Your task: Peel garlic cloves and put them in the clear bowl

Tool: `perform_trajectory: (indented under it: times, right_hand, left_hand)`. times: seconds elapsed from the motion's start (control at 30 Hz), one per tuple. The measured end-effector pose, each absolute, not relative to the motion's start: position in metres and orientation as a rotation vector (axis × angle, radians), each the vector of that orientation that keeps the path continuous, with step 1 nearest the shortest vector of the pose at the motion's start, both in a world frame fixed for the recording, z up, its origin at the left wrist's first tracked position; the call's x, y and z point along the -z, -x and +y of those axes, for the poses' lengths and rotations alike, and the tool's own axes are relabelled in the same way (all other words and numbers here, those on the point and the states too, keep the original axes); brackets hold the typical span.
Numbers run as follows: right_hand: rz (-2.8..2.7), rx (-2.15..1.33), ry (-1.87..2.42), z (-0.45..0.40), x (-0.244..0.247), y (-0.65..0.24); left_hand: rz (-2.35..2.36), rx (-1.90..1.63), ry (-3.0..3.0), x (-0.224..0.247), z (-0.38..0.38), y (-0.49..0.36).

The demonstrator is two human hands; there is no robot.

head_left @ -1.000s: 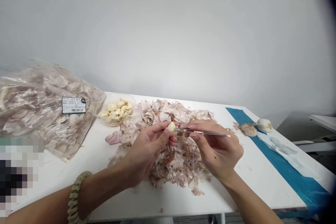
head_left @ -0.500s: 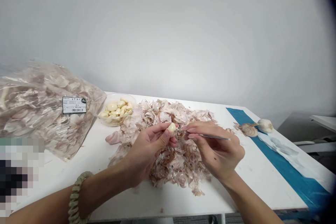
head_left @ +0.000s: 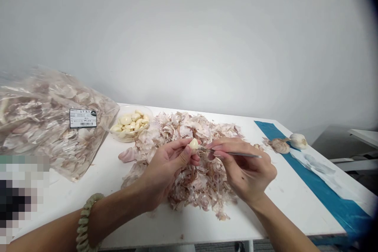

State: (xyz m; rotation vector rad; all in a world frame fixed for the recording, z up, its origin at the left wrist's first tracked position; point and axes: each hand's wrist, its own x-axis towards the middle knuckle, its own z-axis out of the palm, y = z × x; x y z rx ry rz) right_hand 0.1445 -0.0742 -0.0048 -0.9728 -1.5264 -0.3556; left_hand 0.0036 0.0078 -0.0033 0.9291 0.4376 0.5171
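The left hand (head_left: 165,171) is gripping a pale peeled garlic clove (head_left: 193,144), the fingers closing around it from the left and the near side, with the clove's pointed end facing the far side. The right hand (head_left: 249,167) is pinching a slender metal tool (head_left: 240,153) between thumb and fingers; the tool is pointing left, its tip is meeting the right side of the clove, and its handle end is projecting to the right across the hand. The clove is sitting at the centre of the scene, raised above a broad heap of garlic skins (head_left: 203,197) on the white tabletop (head_left: 289,201). An unpeeled clove (head_left: 127,155) is lying at the left edge of the heap. To the far left of the heap, a clear bowl (head_left: 122,138) is holding peeled cloves (head_left: 126,119). Left of the bowl, a transparent bag (head_left: 59,98) is containing more skins and is bearing a printed label (head_left: 83,118). On the right, a blue strip (head_left: 321,185) is running from far to near; a brownish bulb (head_left: 280,145) is resting on it, and a white bulb (head_left: 298,141) is lying just to the right. A coiled band (head_left: 84,224) is encircling the left forearm.
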Motion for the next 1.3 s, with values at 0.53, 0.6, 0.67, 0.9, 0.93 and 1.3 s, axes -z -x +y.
perform_trajectory:
  times: [0.53,0.6,0.67,0.9,0.93,1.3]
  right_hand:
    - [-1.601,0.287,0.934,-0.077,0.004,-0.141]
    - [-1.619,0.246,0.933,-0.077,0.003,-0.141]
    - [-1.636,0.218,0.937,-0.077,0.002,-0.14]
    - [-1.683,0.219,0.918,-0.076,-0.003,-0.139]
    - [-1.684,0.216,0.925,-0.076,-0.003,-0.139]
    - [-1.541,0.095,1.052,-0.074,0.0,-0.142]
  left_hand:
    - [0.394,-0.528,-0.904,0.003,0.01,-0.003]
    - [0.347,-0.532,-0.909,0.003,0.011,-0.002]
    - [0.321,-0.537,-0.897,0.004,0.011,-0.002]
    - [0.283,-0.576,-0.876,0.006,0.014,-0.002]
    - [0.288,-0.589,-0.877,0.005,0.015,-0.002]
    - [0.302,-0.611,-0.875,0.003,0.018,-0.001]
